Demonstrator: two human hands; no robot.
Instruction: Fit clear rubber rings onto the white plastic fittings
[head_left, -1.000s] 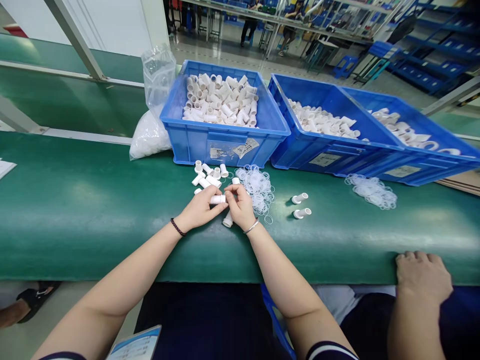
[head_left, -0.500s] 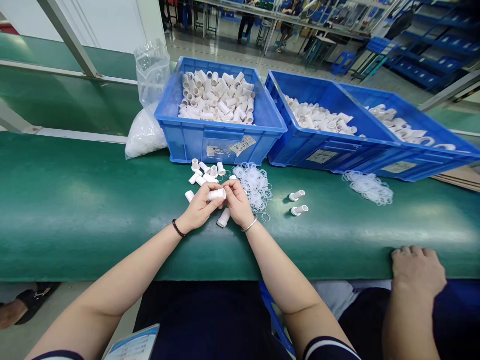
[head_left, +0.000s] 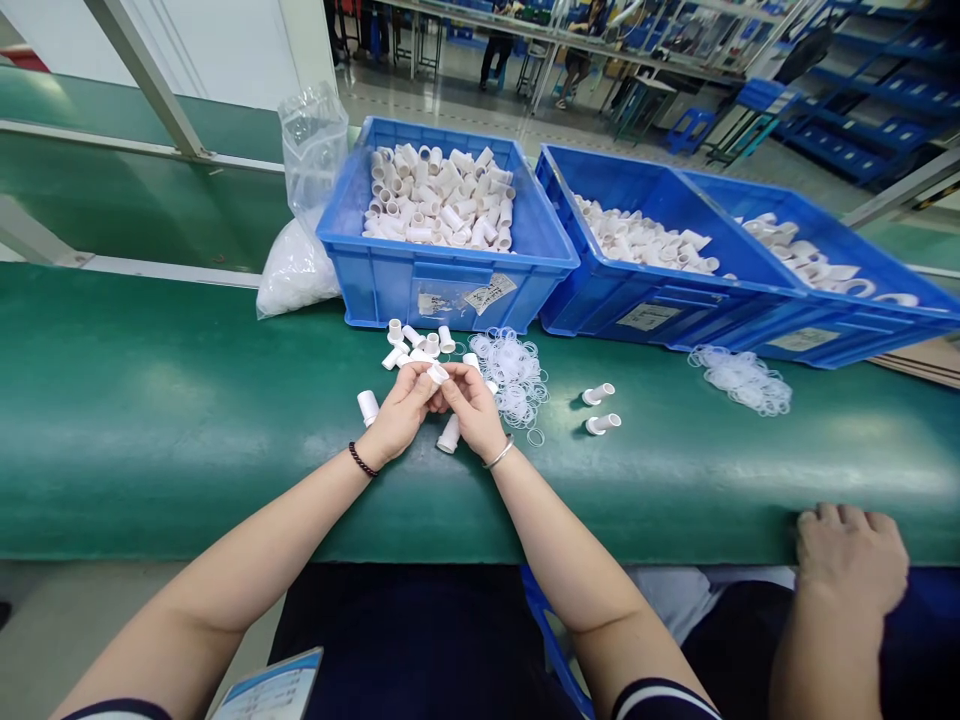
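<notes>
A white plastic fitting (head_left: 438,373) is pinched between my left hand (head_left: 405,408) and my right hand (head_left: 471,405), its open end facing up toward me. Both hands have their fingers closed round it and touch each other. Behind them on the green table lie several loose white fittings (head_left: 432,344). A pile of clear rings (head_left: 511,375) spreads just right of my right hand. One fitting (head_left: 448,435) lies below the hands, and another (head_left: 367,407) is beside my left hand. Two flanged fittings (head_left: 602,424) are farther right.
Three blue bins (head_left: 450,270) of white parts line the back of the green table (head_left: 187,430). A clear bag (head_left: 300,262) leans at their left. More rings (head_left: 742,380) lie right. Another person's hand (head_left: 851,555) rests on the table's front edge at right.
The held fitting has turned from lying sideways to pointing its open end toward me. The other person's hand has shifted slightly right and down. The foot at lower left has mostly left view.
</notes>
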